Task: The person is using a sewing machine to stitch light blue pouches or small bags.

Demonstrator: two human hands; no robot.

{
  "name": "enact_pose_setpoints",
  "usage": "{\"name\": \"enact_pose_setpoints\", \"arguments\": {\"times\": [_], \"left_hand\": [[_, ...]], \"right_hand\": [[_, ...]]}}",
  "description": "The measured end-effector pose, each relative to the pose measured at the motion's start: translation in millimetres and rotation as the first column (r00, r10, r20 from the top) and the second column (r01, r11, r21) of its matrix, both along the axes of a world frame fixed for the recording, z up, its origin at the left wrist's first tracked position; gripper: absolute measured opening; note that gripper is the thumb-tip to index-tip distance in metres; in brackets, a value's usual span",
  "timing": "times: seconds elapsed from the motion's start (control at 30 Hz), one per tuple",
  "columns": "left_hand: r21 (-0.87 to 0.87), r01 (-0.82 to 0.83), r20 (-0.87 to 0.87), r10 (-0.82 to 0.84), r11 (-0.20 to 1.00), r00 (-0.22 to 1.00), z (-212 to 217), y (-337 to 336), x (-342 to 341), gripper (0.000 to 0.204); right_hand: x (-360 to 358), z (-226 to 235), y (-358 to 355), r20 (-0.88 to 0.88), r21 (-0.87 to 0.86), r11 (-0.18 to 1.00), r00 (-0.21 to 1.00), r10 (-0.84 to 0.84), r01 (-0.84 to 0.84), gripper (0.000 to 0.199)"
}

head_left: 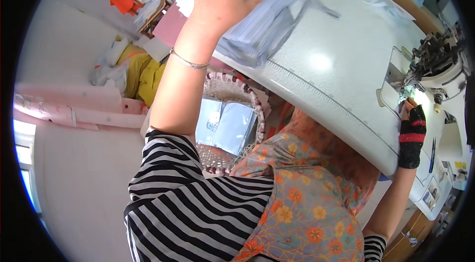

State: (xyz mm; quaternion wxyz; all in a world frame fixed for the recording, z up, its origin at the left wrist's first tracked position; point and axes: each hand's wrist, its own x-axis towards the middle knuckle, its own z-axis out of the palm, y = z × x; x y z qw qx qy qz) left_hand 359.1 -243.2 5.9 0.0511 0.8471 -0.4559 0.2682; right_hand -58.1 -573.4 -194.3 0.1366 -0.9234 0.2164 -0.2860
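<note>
At the table's far left edge, a stack of light blue cloth pieces (262, 19) lies with its layered edges toward me and grey-blue strips trailing off it. My left hand (220, 2) is over the stack's far left part, its fingers curled down onto the top pieces and the thumb stuck out to the right. My right hand (413, 131), in a black fingerless glove with red bands, is beside the needle area of the sewing machine (438, 69). Its bare fingertips are drawn together close under the lit machine head; what they hold, if anything, is too small to make out.
The white sewing table (341, 59) carries a printed ruler strip along its near edge. Below it on the left stands a woven basket (258, 113) holding packaged light blue pieces (225, 123). Pale straps (386, 4) lie at the back. Yellow bags (143, 76) sit by the wall.
</note>
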Motion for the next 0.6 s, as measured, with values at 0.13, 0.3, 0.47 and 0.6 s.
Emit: {"name": "enact_pose_setpoints", "arguments": {"times": [0.13,0.3,0.47,0.6], "left_hand": [[0.122,-0.071,-0.084,0.082,0.99,0.993,6,-7,10,0.033],[0.077,0.008,-0.158,0.004,0.997,0.987,5,-3,20,0.026],[0.071,0.021,-0.109,-0.013,0.997,0.994,7,-2,32,0.025],[0.008,-0.014,-0.336,0.016,1.0,0.942,12,1,38,0.026]], "right_hand": [[5,7,11,0.021,-0.032,0.999,1.0,0.006,-0.005,0.023],[6,9,15,0.05,-0.012,1.0,0.999,0.017,-0.016,0.024],[4,5,11,-0.01,-0.013,1.0,1.0,-0.004,0.004,0.023],[4,1,9,0.004,0.002,1.0,1.0,-0.009,0.009,0.023]]}}
